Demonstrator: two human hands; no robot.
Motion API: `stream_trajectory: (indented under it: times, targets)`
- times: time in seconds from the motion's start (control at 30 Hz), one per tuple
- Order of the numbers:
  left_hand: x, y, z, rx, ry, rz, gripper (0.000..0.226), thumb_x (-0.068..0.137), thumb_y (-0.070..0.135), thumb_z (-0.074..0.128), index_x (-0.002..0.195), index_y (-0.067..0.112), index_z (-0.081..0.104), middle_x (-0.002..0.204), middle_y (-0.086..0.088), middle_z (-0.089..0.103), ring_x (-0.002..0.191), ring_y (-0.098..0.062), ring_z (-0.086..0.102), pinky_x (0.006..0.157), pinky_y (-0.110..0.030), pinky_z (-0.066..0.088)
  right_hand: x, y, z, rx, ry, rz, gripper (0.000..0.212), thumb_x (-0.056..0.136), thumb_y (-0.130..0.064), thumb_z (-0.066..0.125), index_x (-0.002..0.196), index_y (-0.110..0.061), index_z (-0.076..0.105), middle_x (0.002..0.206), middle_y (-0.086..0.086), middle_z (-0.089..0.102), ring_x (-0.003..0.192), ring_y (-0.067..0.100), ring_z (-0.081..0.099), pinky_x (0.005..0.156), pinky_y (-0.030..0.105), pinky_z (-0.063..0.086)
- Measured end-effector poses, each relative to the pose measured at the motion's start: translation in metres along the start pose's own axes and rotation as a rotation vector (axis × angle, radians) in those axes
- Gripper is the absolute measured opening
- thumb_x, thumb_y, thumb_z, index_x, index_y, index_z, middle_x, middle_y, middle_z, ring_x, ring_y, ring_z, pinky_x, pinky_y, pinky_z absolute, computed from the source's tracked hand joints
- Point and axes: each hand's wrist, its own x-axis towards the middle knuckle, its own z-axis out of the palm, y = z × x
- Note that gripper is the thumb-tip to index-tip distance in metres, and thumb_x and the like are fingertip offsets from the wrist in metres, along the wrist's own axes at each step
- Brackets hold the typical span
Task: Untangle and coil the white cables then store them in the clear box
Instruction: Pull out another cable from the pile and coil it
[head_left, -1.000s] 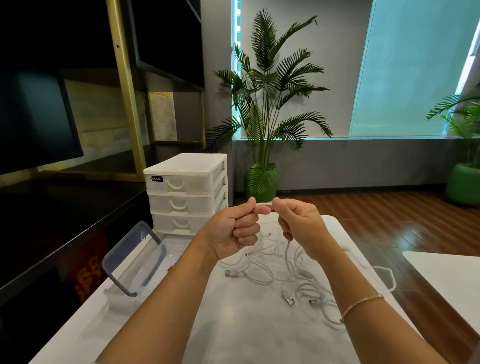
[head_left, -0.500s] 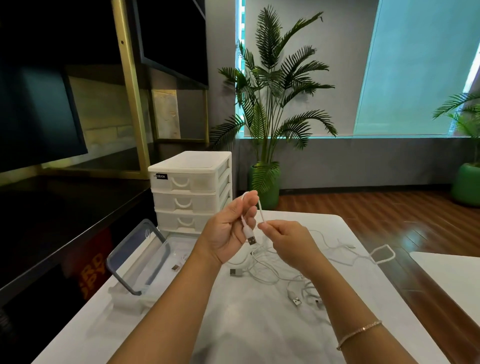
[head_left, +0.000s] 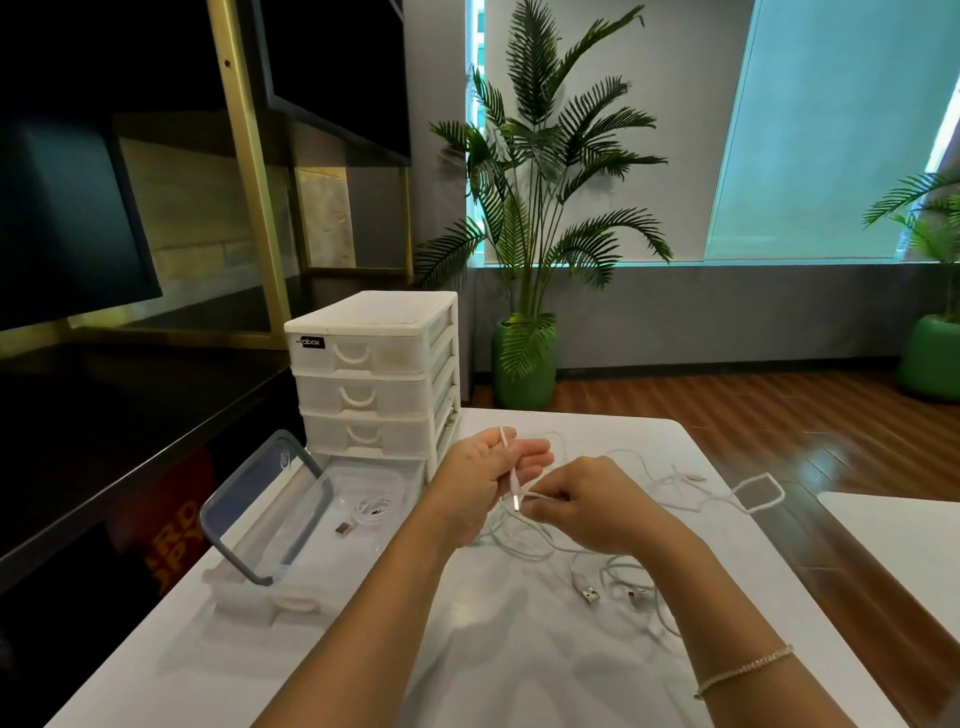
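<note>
Near the middle of the frame, both hands work over the white table (head_left: 509, 670). One white cable (head_left: 511, 475) runs across the palm of the left hand (head_left: 480, 480), whose fingers are loosely extended, the thumb seeming to pin the strand. The right hand (head_left: 597, 506), fingers curled, pinches the same cable near its plug. More white cables (head_left: 618, 569) lie tangled on the table below and right of the hands, trailing toward the right edge. At lower left the clear box (head_left: 332, 525) sits open, its lid (head_left: 260, 506) propped upright, with a coiled cable (head_left: 371, 509) already inside. A white drawer unit (head_left: 374, 374) stands just behind the box.
</note>
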Motion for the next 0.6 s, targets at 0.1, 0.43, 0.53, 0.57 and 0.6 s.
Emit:
stream_trajectory:
  times: [0.1,0.43,0.53,0.57,0.6]
  targets:
    - [0.002,-0.007,0.003,0.096,0.044,0.028,0.022,0.099,0.015,0.041,0.113,0.008,0.056,0.092,-0.002,0.07,0.084,-0.014,0.069,0.082,-0.024,0.055,-0.003,0.003,0.003,0.022,0.013,-0.017,0.027,0.088,-0.032,0.06,0.081,-0.009,0.073,0.061,0.001,0.06,0.052,0.008,0.042,0.053,0.019,0.033]
    - [0.001,-0.027,0.01,0.317,0.009,0.126,0.025,0.099,0.02,0.042,0.087,0.018,0.063,0.065,0.008,0.058,0.054,0.0,0.051,0.05,-0.009,0.039,-0.004,0.012,0.006,0.162,0.113,-0.003,0.02,0.089,-0.026,0.057,0.085,-0.017,0.074,0.051,-0.016,0.058,0.053,-0.001,0.051,0.056,0.009,0.035]
    - [-0.001,-0.029,0.01,0.351,-0.069,0.119,0.025,0.099,0.019,0.041,0.086,0.017,0.062,0.063,0.011,0.055,0.052,0.004,0.048,0.05,-0.006,0.038,-0.003,0.015,0.006,0.21,0.186,0.022,0.022,0.088,-0.022,0.058,0.074,-0.017,0.072,0.042,-0.025,0.053,0.052,-0.01,0.051,0.053,0.009,0.034]
    - [0.0,-0.029,0.01,0.337,-0.091,0.103,0.025,0.099,0.018,0.042,0.087,0.018,0.063,0.068,0.01,0.058,0.057,0.003,0.05,0.053,-0.007,0.04,-0.002,0.016,0.007,0.24,0.218,0.024,0.023,0.088,-0.022,0.058,0.069,-0.02,0.07,0.043,-0.022,0.054,0.052,-0.008,0.052,0.056,0.01,0.035]
    - [0.0,-0.029,0.009,0.3,-0.114,0.081,0.025,0.099,0.017,0.042,0.089,0.02,0.064,0.074,0.007,0.061,0.066,0.002,0.054,0.06,-0.008,0.044,-0.002,0.016,0.007,0.275,0.25,0.029,0.024,0.087,-0.022,0.059,0.065,-0.023,0.068,0.048,-0.019,0.057,0.055,-0.005,0.053,0.061,0.014,0.04]
